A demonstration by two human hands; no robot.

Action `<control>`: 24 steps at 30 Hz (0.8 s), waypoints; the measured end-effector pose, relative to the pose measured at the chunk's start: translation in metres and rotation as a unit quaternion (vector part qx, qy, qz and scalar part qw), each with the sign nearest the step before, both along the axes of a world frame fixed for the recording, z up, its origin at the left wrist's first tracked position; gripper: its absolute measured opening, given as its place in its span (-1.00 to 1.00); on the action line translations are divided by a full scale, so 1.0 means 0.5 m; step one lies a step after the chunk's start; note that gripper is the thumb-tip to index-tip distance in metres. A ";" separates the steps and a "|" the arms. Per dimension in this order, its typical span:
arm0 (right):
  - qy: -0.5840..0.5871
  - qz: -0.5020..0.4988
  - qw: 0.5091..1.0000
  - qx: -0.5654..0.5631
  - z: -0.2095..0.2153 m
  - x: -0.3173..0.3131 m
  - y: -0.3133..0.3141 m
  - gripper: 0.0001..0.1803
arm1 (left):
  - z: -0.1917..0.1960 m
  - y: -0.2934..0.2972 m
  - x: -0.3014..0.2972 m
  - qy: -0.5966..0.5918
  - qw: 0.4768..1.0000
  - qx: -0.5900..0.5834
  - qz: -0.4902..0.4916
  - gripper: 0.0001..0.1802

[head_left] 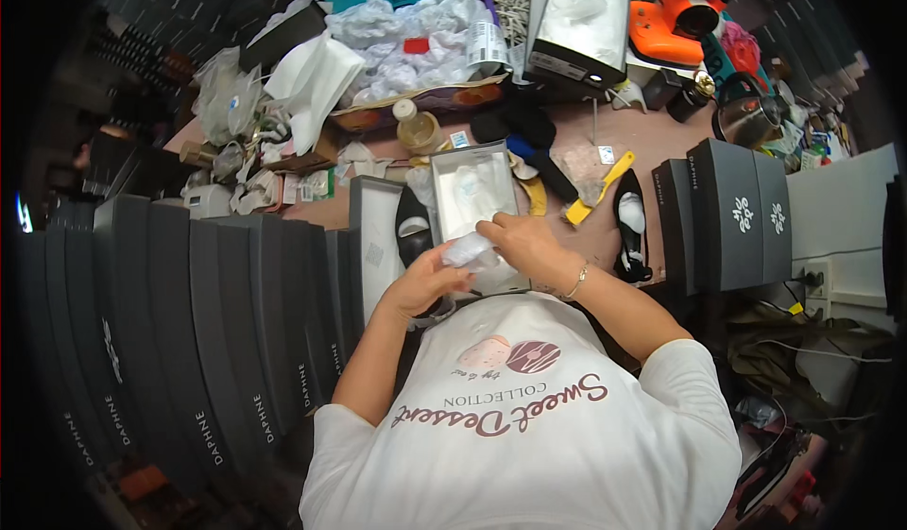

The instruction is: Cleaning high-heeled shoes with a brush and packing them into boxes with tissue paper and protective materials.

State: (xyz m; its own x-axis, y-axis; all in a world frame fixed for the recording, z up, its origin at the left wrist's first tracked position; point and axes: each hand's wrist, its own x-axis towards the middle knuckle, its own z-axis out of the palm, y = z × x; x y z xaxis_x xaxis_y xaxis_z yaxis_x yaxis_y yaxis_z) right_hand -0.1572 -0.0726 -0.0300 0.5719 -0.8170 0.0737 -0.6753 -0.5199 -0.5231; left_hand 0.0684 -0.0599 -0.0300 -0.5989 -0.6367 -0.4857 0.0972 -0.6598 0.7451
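A crumpled wad of white tissue paper (465,249) is between my two hands, over the near end of an open shoebox (512,195). My left hand (418,284) curls round its near left side, and my right hand (531,247) has its fingers closed on its upper right edge. White paper (468,185) lines the box. A black shoe (412,232) stands just left of the box, partly hidden, beside a grey-and-white box lid (378,247). On the right lies another black shoe (631,218) with white stuffing. Between it and the box is a yellow-handled brush (605,185).
Rows of dark grey shoeboxes (213,332) stand at the left, with more shoeboxes (732,213) at the right. Farther back are a glass jar (418,131), a carton of crumpled paper (406,58), another open box (581,20), an orange device (671,25) and a kettle (746,114).
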 end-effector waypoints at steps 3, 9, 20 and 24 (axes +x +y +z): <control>0.012 0.021 0.995 -0.102 0.011 -0.005 0.017 -0.52 | 0.033 0.031 -0.018 0.206 0.954 0.179 0.120 -0.40; -0.060 -0.041 0.993 0.095 -0.009 -0.060 0.078 -0.60 | -0.022 0.087 -0.078 0.137 0.960 0.159 0.184 -0.49; -0.333 -0.217 0.854 0.334 -0.011 -0.037 0.156 -0.66 | -0.055 0.163 -0.130 0.119 0.983 0.062 0.124 -0.73; -0.235 -0.164 0.914 0.287 0.024 -0.108 0.191 -0.52 | -0.051 0.177 -0.133 -0.081 0.970 -0.149 0.171 -0.79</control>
